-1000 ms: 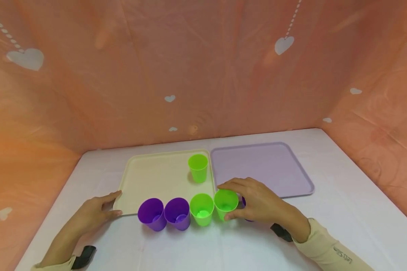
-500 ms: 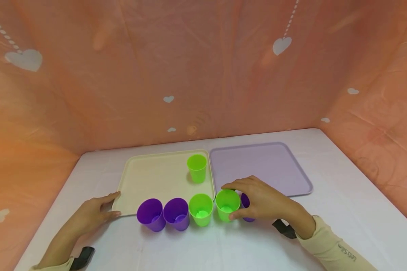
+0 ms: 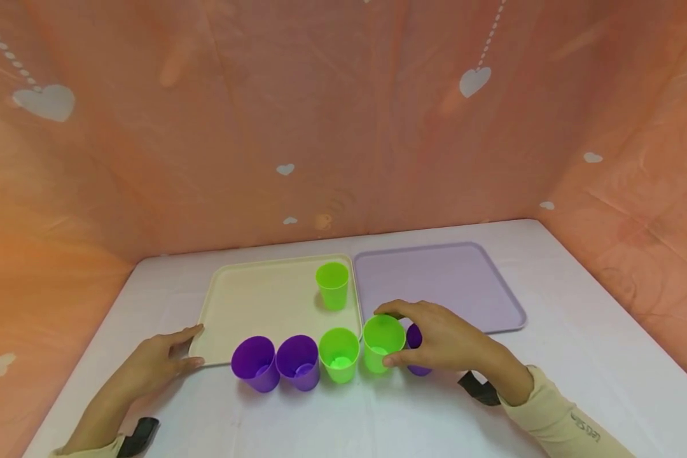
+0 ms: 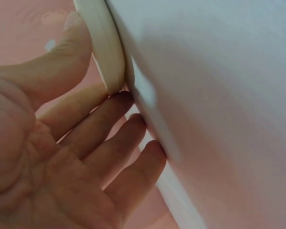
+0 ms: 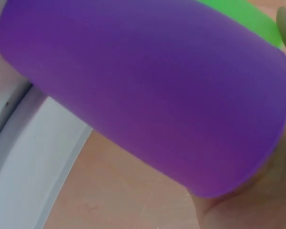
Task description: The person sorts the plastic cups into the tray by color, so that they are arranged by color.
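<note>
R hand (image 3: 437, 337) pinches green cup (image 3: 380, 343) near its rim, in row on desk (image 3: 298, 426) btwn next green cup (image 3: 340, 356) & purple cup (image 5: 148, 95) tucked by palm, so a sideways tug could tip either; L hand (image 3: 154, 362), spread loose, touches corner of cream tray (image 3: 263, 299).

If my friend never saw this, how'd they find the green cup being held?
Find the cream tray and lilac tray side by side. In the row in front, go to the green cup between another green cup and a purple cup. Only this cup has the right hand gripping it.
</note>
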`<state>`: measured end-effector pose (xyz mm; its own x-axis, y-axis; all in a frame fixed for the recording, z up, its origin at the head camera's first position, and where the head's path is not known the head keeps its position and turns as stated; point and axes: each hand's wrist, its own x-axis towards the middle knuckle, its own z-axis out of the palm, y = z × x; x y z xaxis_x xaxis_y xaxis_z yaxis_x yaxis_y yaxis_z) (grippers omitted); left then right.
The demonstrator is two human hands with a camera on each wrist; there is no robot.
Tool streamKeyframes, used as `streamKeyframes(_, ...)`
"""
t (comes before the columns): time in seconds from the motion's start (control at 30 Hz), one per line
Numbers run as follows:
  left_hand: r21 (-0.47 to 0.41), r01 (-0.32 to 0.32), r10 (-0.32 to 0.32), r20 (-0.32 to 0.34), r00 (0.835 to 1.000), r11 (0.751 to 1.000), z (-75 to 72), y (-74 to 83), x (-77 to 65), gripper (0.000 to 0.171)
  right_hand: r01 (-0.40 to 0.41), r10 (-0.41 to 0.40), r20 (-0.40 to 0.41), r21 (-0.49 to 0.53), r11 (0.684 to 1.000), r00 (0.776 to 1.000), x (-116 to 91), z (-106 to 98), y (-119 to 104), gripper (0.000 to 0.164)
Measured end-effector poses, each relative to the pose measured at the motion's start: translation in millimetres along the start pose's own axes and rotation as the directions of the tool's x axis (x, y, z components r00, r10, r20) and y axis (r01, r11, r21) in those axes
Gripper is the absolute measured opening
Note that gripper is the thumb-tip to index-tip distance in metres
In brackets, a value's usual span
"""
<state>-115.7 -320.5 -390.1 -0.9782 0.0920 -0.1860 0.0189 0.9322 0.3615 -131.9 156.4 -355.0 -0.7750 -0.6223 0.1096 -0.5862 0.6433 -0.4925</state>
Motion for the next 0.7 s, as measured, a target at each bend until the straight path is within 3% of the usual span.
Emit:
streamKeyframes(0.2, 0.000, -0.027, 0.027, -0.028, 0.999, 1.000, 2.0, 2.2, 2.4, 0.075, 0.030, -0.030, -0.042, -0.004, 1.000, 0.999, -2.7, -11.1, -2.8, 0.068)
streamKeyframes(0.47, 0.006, 0.012, -0.012, -0.006, 1.000, 1.000, 0.9, -0.8, 0.1, 0.078, 0.061, -0.061, -0.020, -0.005, 0.998, 0.998, 10.4, -36.5, -14.4, 0.071)
streamKeyframes(0.7, 0.002, 0.004, -0.004, -0.010, 1.000, 1.000, 0.8, -0.4, 1.4, 0.078, 0.063, -0.063, -0.001, -0.009, 0.998, 0.998, 17.8, -51.2, -21.3, 0.071)
